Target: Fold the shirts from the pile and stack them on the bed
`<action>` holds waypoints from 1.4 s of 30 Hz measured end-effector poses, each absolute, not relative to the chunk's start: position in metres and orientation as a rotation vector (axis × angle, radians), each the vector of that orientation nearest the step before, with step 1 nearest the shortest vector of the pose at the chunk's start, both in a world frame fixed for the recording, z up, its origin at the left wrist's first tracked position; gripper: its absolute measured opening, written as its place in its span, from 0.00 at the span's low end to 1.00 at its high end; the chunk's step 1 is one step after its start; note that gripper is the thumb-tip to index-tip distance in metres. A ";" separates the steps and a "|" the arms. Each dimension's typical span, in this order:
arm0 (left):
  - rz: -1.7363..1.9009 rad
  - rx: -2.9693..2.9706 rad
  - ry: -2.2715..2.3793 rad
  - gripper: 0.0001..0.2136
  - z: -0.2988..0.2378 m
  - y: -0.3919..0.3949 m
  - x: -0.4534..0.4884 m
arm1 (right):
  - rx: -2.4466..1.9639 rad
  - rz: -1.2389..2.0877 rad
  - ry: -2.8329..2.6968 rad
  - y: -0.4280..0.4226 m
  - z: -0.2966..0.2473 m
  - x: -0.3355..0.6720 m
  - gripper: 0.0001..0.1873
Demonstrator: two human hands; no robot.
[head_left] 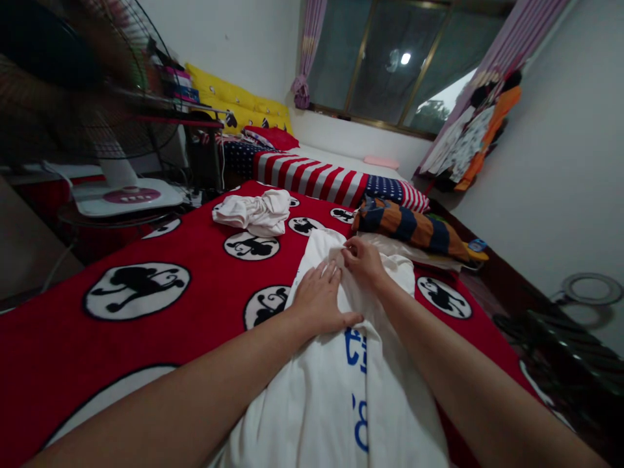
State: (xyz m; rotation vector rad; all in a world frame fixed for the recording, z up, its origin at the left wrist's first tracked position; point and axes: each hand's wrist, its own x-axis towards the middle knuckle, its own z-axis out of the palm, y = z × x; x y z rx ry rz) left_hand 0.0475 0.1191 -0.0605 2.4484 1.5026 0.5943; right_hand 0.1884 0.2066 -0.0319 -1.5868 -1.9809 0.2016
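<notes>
A white shirt (312, 383) with blue lettering lies lengthwise on the red blanket, partly folded over itself. My left hand (320, 296) rests flat on it, fingers stretched out and thumb spread to the right. Just right of those fingertips, my right hand (363, 259) pinches the fabric near the shirt's far end. A crumpled white garment (256, 211) sits on the blanket to the far left of my hands. On the right lies a folded orange and navy striped garment (409, 224) on top of a pale folded one (414, 248).
The red blanket (205, 344) has black-and-white round figures. A standing fan (127, 192) is at the left, its blades blurred. Behind are a bed with a striped cover (312, 172) and a window (385, 65). Clothes (480, 136) hang by the curtain; a dark rack (575, 344) stands right.
</notes>
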 end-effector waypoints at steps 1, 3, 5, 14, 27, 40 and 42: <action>0.581 2.433 1.514 0.49 -0.060 0.119 0.048 | -1.565 0.261 -1.980 0.206 -0.035 0.190 0.11; 0.551 2.410 1.532 0.48 -0.060 0.118 0.048 | -1.514 0.330 -1.985 0.201 -0.037 0.196 0.15; 0.541 2.406 1.543 0.48 -0.059 0.117 0.049 | -1.464 0.245 -1.951 0.193 -0.034 0.208 0.14; 0.482 2.395 1.552 0.51 -0.057 0.116 0.050 | -2.123 -0.148 -1.522 0.183 -0.025 0.308 0.16; 0.438 2.406 1.599 0.50 -0.056 0.115 0.049 | -2.488 -0.175 -1.575 0.175 -0.032 0.327 0.16; 0.708 2.452 1.312 0.22 -0.061 0.129 0.023 | -1.767 -0.356 -2.362 0.068 -0.042 0.327 0.15; 0.794 2.434 1.241 0.20 -0.062 0.124 0.010 | -1.594 -0.307 -2.438 0.035 -0.044 0.332 0.15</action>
